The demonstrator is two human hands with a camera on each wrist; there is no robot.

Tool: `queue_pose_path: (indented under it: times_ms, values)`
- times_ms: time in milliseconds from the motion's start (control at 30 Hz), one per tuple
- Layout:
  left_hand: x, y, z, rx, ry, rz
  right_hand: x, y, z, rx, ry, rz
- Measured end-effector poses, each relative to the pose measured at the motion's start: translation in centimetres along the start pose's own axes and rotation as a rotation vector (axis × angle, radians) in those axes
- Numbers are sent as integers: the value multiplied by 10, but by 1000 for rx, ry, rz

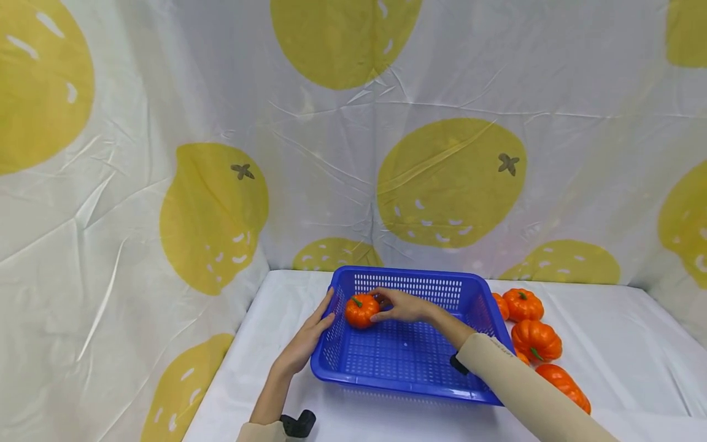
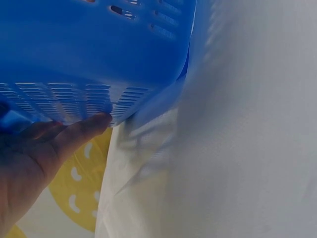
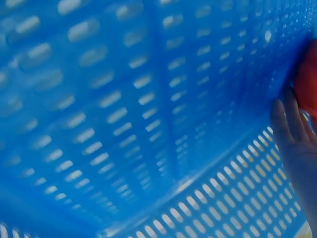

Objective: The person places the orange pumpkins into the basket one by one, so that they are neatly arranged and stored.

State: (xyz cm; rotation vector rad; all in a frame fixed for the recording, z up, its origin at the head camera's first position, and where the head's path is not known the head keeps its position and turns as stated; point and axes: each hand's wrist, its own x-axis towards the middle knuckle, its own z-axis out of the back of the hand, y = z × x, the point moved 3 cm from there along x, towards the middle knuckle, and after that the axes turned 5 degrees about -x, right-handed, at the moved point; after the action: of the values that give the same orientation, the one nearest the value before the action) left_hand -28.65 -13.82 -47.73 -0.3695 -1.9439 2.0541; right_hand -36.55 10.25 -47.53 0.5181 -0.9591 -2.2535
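A small orange pumpkin [image 1: 360, 311] with a green stem sits inside the blue plastic basket [image 1: 409, 387], close to its left wall. My right hand [image 1: 402, 306] reaches across the basket and grips the pumpkin from its right side, fingers behind and thumb in front. Only part of the pumpkin [image 3: 308, 82] shows at the edge of the right wrist view. Outside the basket, my left hand [image 1: 302, 341] lies along the left wall with fairly straight fingers. From the left wrist view, a straight digit of that hand [image 2: 29, 163] rests against the slotted wall.
Several more orange pumpkins [image 1: 537, 341] stand on the white tablecloth [image 1: 624, 344] right of the basket, some partly hidden by its rim and my right sleeve [image 1: 525, 387]. A white curtain [image 1: 331, 184] with yellow lemons hangs behind and to the left.
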Motion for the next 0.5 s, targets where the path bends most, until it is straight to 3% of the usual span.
queue_pose_path:
  times_ms: [267, 500]
  values:
    - [-1, 1, -1, 27, -7, -4, -3, 3, 8, -35, 46, -56]
    - [-1, 1, -1, 29, -8, 4, -17, 17, 34, -55, 82, -123]
